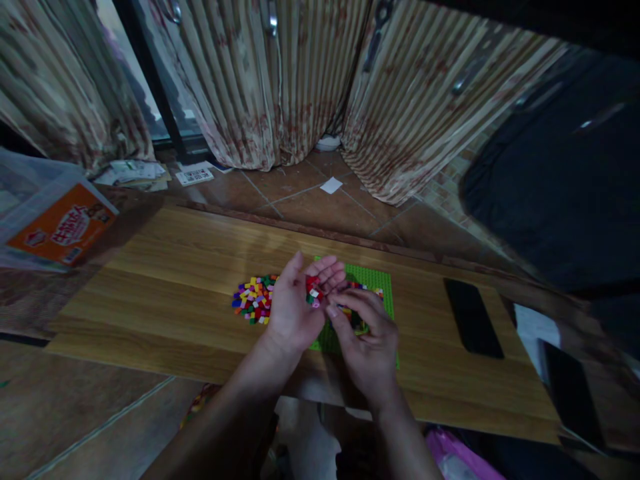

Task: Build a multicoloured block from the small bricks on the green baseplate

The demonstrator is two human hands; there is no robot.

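Observation:
My left hand (294, 310) is turned palm up and cupped, with several small toy bricks (314, 293) in red, white, green and pink lying in it. Close beside its fingers, my right hand (367, 330) has thumb and forefinger pinched together; whatever is between the tips is too small to make out. Under both hands lies a green studded baseplate (367, 275), partly covered with coloured bricks that the right hand largely hides. To the left of the baseplate, a loose pile of mixed-colour toy bricks (254, 299) rests on the wooden table, partly behind my left hand.
The long wooden table (165, 287) carries a black phone-like slab (473, 318) on the right. Beyond its right end are a white paper (530, 333) and another dark flat object (570, 390). A clear plastic box (45, 180) with an orange label stands at left. Curtains (260, 87) hang behind.

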